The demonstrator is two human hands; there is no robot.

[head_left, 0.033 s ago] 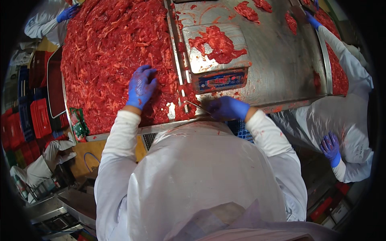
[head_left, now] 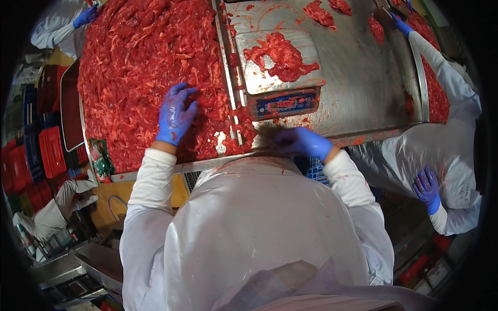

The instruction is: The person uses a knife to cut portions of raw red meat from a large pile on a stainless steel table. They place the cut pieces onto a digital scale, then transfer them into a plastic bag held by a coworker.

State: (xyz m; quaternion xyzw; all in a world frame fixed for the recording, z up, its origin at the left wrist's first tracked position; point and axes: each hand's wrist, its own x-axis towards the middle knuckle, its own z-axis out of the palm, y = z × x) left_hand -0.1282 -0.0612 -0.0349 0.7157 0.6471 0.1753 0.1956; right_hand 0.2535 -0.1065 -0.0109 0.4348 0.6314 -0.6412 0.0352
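Note:
My left hand (head_left: 175, 116), in a blue glove, rests on a broad mass of red meat trimmings (head_left: 145, 57), its fingers apart and slightly bent. My right hand (head_left: 306, 143), also gloved, has curled fingers beside the metal scale (head_left: 282, 103), just above the table's front edge. It grips a knife, whose blade is only a dark blur now. A piece of meat (head_left: 280, 57) lies on the scale's top. A metal divider (head_left: 226, 62) separates the trimmings from the steel surface.
A co-worker at the right reaches a gloved hand (head_left: 402, 23) over the table; their other hand (head_left: 426, 189) hangs lower. Meat pieces (head_left: 319, 15) lie at the back. Another gloved hand (head_left: 85, 15) is at upper left. Red crates (head_left: 52, 153) stand left, near another person (head_left: 52, 217).
My left hand has shifted a little left. My right hand has moved slightly right, and the knife blade that showed clearly is now blurred. The co-worker's upper hand has shifted slightly.

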